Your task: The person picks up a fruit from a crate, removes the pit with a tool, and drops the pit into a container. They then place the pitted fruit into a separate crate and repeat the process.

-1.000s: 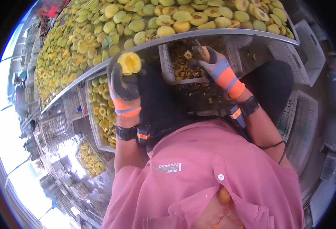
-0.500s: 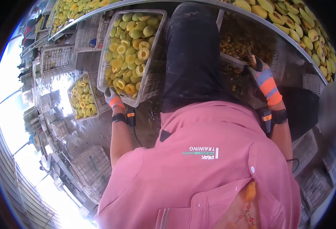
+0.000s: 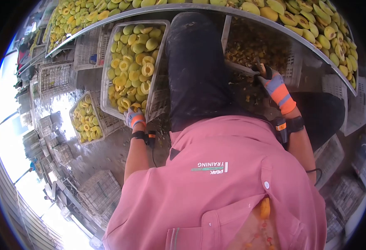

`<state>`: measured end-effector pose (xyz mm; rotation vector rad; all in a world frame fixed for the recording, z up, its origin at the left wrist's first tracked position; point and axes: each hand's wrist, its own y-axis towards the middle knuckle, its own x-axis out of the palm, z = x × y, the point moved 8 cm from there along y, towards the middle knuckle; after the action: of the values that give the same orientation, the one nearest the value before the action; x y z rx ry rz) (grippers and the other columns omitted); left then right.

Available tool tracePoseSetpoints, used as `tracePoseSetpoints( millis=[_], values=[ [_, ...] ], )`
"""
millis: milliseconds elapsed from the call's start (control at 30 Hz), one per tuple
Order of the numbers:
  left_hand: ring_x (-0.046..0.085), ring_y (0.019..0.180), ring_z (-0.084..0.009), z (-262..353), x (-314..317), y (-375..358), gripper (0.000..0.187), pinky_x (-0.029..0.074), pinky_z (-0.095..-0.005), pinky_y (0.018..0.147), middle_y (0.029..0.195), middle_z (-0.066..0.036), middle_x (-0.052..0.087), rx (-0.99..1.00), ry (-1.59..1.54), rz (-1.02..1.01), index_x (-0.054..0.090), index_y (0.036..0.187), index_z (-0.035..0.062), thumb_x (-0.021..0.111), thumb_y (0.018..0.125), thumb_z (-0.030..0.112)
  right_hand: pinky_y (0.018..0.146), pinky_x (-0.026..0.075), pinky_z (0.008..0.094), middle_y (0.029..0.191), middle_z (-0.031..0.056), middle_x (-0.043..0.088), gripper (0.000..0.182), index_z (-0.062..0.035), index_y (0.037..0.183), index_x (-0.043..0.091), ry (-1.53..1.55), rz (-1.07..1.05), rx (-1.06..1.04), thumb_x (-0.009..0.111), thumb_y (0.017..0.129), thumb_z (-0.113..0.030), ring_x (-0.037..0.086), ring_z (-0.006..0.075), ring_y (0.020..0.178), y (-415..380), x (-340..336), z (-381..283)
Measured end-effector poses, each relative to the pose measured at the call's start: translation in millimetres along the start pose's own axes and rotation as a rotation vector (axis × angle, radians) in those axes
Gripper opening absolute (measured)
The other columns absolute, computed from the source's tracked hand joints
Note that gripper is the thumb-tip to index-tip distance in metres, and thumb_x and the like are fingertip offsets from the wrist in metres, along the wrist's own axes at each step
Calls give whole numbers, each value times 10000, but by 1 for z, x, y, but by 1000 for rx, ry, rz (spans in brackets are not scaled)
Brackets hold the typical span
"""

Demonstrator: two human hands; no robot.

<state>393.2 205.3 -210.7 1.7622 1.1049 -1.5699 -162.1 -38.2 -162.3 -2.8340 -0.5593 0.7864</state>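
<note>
In the head view, my left hand [image 3: 134, 118], in a grey and orange glove, is closed over the near rim of a white plastic crate [image 3: 104, 93]. Halved yellow-green fruits [image 3: 133, 66], some showing hollow pit cavities, fill that crate. My right hand [image 3: 275, 86], gloved alike, is wrapped around a short tool with a wooden handle [image 3: 262, 66], which looks like a small knife. Its far end is too dark to make out clearly. Beyond the tool is a crate of brown scraps [image 3: 253, 46].
A metal-edged table [image 3: 178, 6] heaped with cut fruit [image 3: 316, 25] curves across the far side. A smaller crate of fruit halves [image 3: 86, 118] stands at left on the wet floor. Other crates [image 3: 57, 79] lie farther left. My leg [image 3: 197, 62] is between the two main crates.
My left hand has moved right along the crate's near rim. My right hand still grips the tool, slightly lower. The whole view has shifted a little.
</note>
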Motion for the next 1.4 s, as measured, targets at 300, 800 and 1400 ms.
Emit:
tracePoseSetpoints(
  millis=[300,800,1400],
  values=[
    [621,833,-332,183,-160,-41,177,470,-364,760,905,-158,654,564,-909,125,659,932,-3,579,873,143,793,484,319,985,163,666,350,-33,1138,607,84,43,46,665,857,-232,633,232,882,1,-9,0],
    [587,965,-373,127,-129,27,335,462,-439,847,977,-187,642,177,-437,419,630,1001,10,583,861,311,780,482,359,951,183,670,346,-24,1097,617,3,66,-39,687,818,-216,634,342,894,-16,-24,-21],
    [604,1049,-293,-37,45,119,494,480,-388,902,1208,-141,597,13,-520,-172,591,1178,82,712,763,320,709,482,338,876,166,684,311,3,1070,635,85,20,166,684,817,-171,649,248,794,8,16,36]
  ],
)
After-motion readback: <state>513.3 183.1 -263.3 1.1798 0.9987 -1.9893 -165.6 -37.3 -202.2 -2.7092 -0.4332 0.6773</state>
